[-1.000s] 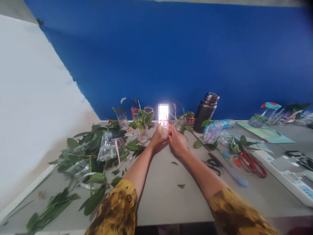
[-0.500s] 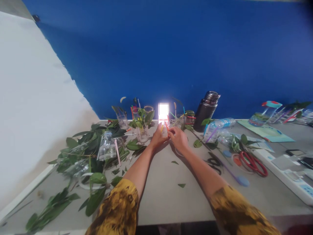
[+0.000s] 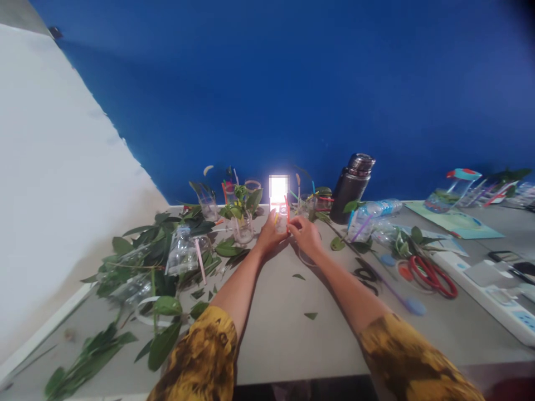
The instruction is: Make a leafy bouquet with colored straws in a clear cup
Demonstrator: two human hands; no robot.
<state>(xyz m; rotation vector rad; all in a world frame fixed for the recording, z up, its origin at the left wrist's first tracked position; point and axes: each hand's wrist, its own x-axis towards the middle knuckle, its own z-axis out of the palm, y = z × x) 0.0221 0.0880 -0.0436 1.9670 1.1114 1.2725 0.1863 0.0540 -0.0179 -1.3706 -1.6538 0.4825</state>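
My left hand (image 3: 270,234) is closed around the left side of a small clear cup (image 3: 282,221) near the back of the table. A red straw (image 3: 287,210) stands upright at the cup's right side, and my right hand (image 3: 304,233) pinches its lower part. A yellow strip (image 3: 276,218) shows on the left of the cup, by my left fingers. Directly behind the cup is a bright glowing light (image 3: 278,192), covered by a pixelated patch. To the left stands a clear cup with leafy sprigs (image 3: 242,225).
Leafy branches and a cut plastic bottle (image 3: 183,250) cover the left side. A dark thermos (image 3: 351,186) leans at the back. On the right lie a clear bottle (image 3: 382,208), red-handled scissors (image 3: 432,277) and a white power strip (image 3: 480,295). Leaf scraps (image 3: 310,316) dot the middle.
The red straw has gone from tilted to nearly upright against the cup's right side, with my right fingers on it. My left hand keeps its hold on the cup.
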